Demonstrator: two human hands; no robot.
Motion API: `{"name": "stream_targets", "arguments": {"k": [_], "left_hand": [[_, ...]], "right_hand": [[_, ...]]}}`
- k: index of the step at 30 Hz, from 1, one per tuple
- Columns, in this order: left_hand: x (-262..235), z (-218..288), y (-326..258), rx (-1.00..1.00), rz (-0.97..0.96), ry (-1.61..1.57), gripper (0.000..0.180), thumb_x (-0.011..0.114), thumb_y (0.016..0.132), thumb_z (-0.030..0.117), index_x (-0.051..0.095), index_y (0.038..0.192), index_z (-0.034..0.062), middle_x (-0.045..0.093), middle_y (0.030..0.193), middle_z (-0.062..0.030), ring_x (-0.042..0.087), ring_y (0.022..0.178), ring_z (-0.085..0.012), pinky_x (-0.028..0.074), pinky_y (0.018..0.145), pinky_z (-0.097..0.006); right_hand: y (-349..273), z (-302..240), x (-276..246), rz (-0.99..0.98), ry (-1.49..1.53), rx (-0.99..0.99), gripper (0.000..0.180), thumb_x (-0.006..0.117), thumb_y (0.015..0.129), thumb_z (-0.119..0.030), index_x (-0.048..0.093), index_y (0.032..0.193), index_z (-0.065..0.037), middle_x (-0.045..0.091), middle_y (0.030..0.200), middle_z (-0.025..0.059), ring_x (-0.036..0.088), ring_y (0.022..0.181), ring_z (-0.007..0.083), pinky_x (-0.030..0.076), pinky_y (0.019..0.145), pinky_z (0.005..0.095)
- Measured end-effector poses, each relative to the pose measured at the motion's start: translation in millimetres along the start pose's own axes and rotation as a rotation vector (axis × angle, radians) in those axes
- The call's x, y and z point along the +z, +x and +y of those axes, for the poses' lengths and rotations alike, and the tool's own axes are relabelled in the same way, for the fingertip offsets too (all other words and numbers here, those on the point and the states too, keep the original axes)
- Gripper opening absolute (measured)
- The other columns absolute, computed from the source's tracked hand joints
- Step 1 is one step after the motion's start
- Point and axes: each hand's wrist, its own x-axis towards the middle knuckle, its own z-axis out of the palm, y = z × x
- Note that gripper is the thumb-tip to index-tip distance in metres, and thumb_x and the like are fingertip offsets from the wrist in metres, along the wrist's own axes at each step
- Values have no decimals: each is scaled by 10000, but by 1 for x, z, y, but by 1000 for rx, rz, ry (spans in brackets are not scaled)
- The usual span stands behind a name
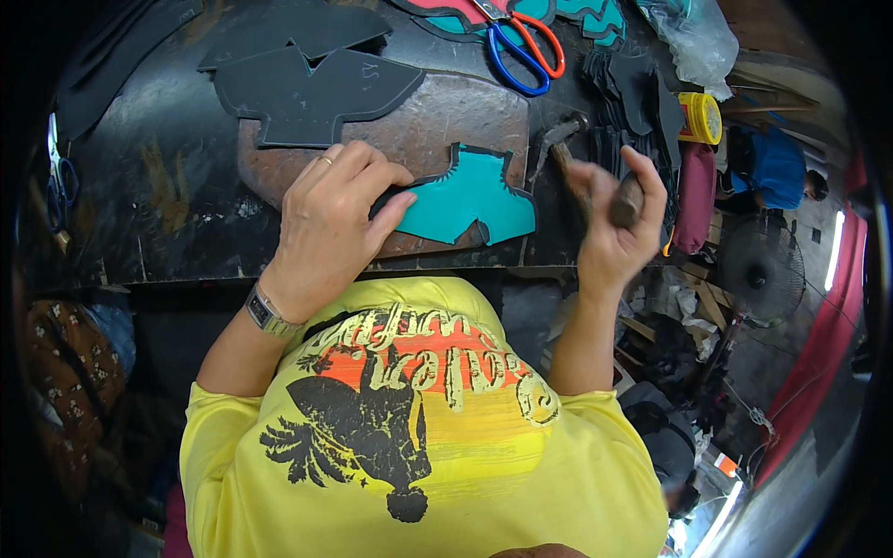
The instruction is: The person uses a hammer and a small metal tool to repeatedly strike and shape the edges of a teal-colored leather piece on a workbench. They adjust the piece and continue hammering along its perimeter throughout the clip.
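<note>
A teal piece of cut material with a folded black edge (465,206), shaped like a shoe upper, lies teal side up near the table's front edge. My left hand (339,200) rests over its left end, thumb and forefinger gripping it there. To the right of the piece, my right hand (616,228) is raised and slightly blurred, its fingers wrapped round the wooden handle of a hammer (565,139). The hammer's head points away from me and sits apart from the piece. Beneath the piece is a worn brown slab (470,112).
Flat black cut pieces (321,93) overlap the slab's far left. Scissors with blue and red handles (523,56) lie at the back, beside teal pieces. Stacked black pieces (634,98), a yellow jar (699,118) and a clear plastic bag (693,42) occupy the right. Another person (774,167) is beyond.
</note>
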Motion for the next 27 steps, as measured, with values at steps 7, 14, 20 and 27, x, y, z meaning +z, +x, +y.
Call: {"name": "stream_targets", "arguments": {"k": [7,14,20,27], "left_hand": [[0,-3,5,2,-16,-36,138,815,865,103,757,978,48,682,898,-82,670,866,-284,529,762,-390],[2,-3,6,7,10,-16,106,804,865,92,759,959,75,689,902,-63,674,860,-276,534,751,-394],[4,-5,8,0,12,-26,105,807,849,110,757,941,98,695,883,-47,683,850,-264,545,754,-385],[6,-6,8,-1,-8,-1,108,799,846,130,748,939,106,676,877,-32,674,838,-251,551,763,-379]], "right_hand": [[-21,-47,22,-486,180,408,490,804,955,-78,593,1396,-41,722,1007,60,676,688,92,505,565,235],[-8,-34,29,-372,-119,55,313,859,883,-78,701,1141,3,749,955,128,735,820,166,562,770,292],[-25,-36,53,-147,278,29,180,756,800,89,678,951,31,718,883,141,702,810,233,558,767,332],[-47,-2,89,-183,190,-331,314,741,685,80,654,972,-12,646,832,151,624,647,248,509,563,346]]}}
